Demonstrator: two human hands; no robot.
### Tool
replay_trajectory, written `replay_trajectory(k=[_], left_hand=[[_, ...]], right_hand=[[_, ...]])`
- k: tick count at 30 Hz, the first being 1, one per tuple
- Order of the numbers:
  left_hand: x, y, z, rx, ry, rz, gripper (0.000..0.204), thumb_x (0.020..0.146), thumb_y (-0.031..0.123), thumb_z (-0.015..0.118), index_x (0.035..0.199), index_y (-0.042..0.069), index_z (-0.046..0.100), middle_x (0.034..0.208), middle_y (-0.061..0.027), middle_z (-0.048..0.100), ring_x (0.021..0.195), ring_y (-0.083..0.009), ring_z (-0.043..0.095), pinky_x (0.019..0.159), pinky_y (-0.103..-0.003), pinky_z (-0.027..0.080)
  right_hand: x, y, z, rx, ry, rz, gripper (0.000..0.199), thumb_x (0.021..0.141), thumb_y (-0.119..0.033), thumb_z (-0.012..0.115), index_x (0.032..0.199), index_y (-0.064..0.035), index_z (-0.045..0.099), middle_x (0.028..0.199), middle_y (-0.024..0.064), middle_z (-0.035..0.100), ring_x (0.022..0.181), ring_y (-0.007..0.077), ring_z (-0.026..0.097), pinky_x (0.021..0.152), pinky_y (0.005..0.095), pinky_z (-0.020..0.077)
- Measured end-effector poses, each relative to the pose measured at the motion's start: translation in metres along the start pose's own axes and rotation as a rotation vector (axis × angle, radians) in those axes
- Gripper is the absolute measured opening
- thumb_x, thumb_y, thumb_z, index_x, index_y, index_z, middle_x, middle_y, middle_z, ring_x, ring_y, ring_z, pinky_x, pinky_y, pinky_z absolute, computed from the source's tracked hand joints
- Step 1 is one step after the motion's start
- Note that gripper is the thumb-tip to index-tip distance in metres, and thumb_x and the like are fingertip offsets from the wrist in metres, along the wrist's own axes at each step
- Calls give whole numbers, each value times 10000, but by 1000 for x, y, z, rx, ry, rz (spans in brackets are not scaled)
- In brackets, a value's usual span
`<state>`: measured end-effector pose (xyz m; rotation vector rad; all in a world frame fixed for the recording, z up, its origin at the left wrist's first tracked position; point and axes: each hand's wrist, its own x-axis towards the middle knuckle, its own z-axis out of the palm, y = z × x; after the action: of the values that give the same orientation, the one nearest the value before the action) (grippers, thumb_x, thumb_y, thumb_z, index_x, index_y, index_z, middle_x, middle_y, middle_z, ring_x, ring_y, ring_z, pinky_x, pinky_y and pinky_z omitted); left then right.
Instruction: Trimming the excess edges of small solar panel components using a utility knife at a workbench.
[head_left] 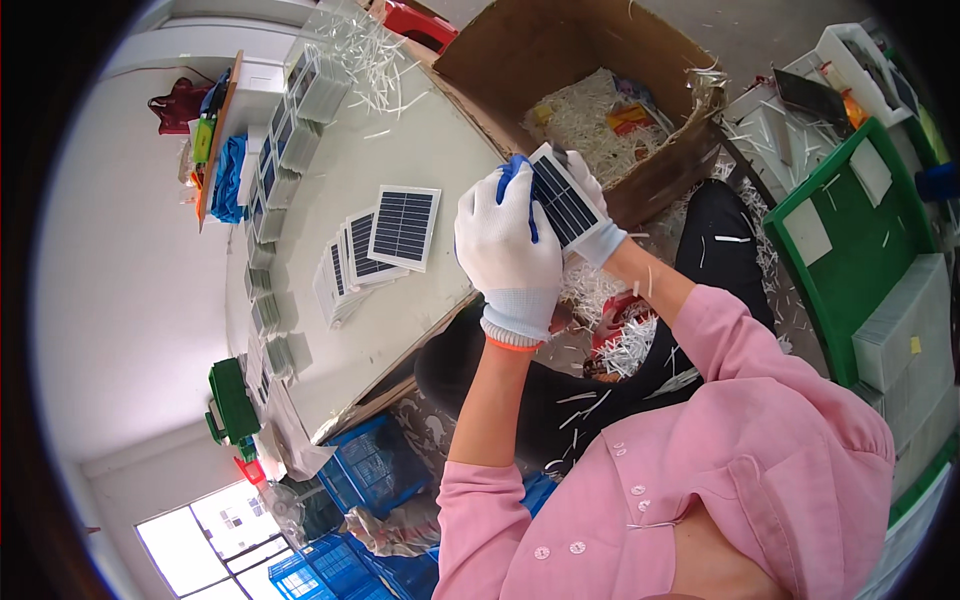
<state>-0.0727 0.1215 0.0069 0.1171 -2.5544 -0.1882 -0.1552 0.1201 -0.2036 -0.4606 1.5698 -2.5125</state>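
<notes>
I hold a small solar panel (pixel 566 203), dark cells with a white border, tilted above the table's near edge. My left hand (pixel 510 235), in a white knit glove with blue on the fingers, is closed on the panel's left edge. My right hand (pixel 592 215), also gloved, grips the panel from behind and the right; most of its fingers are hidden by the panel. To the left, a fanned pile of similar solar panels (pixel 403 228) lies on the pale table (pixel 420 130).
Stacks of panels (pixel 300 100) line the table's far left side. White strips (pixel 375 65) lie at its top end. A cardboard box (pixel 530 50) of white scraps stands ahead. A green crate (pixel 850 240) is at right, blue crates (pixel 375 465) at lower left.
</notes>
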Motion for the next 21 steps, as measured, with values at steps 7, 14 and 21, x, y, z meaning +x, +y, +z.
replay_trajectory(k=[7,14,21], left_hand=[[-15,-28,-16,-100,-56,68,410,766,11,667,1169,83,677,1121,-126,643,1056,-346,587,923,-443,481],[-11,-8,-23,13,-130,-30,367,759,20,673,1123,65,672,1127,-131,635,1084,-349,572,949,-457,449],[-9,-7,-2,-70,-82,-46,422,727,-28,607,1129,82,677,1105,-118,632,1061,-339,580,903,-441,464]], right_hand=[[0,-74,22,1045,-183,779,98,924,-157,642,962,-71,616,883,21,658,741,146,645,691,259,525],[-54,-139,-55,157,-479,304,140,877,-62,693,978,13,632,712,49,635,553,97,596,489,256,495],[-62,-157,-46,-130,-844,111,221,833,-132,747,948,42,673,734,63,667,656,111,610,639,275,510]])
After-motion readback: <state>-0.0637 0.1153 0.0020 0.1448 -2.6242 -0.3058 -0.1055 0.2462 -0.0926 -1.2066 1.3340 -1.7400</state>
